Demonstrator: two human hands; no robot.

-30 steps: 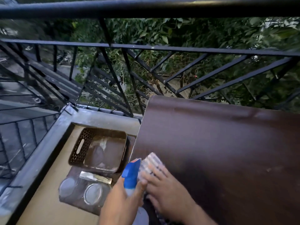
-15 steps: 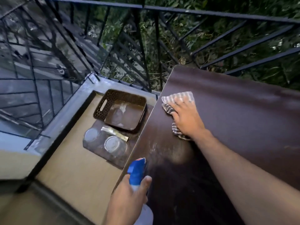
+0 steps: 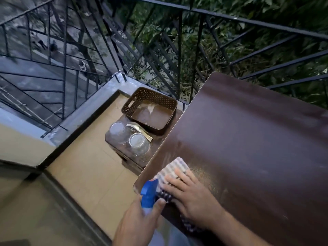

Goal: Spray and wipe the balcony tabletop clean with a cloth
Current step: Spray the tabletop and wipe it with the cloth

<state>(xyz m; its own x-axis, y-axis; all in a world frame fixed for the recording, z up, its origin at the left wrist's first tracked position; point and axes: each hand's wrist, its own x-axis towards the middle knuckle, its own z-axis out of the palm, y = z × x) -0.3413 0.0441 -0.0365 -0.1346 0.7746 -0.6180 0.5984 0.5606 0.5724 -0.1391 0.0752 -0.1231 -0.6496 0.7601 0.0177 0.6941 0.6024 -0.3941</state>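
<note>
The dark brown tabletop (image 3: 248, 139) fills the right half of the view, with pale smears and dusty specks near its left edge. My right hand (image 3: 193, 197) lies flat on a grey-and-white checked cloth (image 3: 174, 169) at the table's near left corner, fingers spread over it. My left hand (image 3: 138, 226) grips a spray bottle with a blue trigger head (image 3: 149, 192), held just off the table's left edge beside the cloth. The bottle's clear body is mostly hidden by my hand.
Left of the table, on a low brown stand (image 3: 127, 157), sit a perforated brown basket (image 3: 150, 109), two upturned glasses (image 3: 127, 137) and a small gold packet (image 3: 140, 132). Black metal railing (image 3: 177, 50) runs behind the table and along the left. Tan floor lies below.
My right hand has drawn the cloth back from the far left of the table to the near left corner, beside the spray bottle. The view has shifted right and down.
</note>
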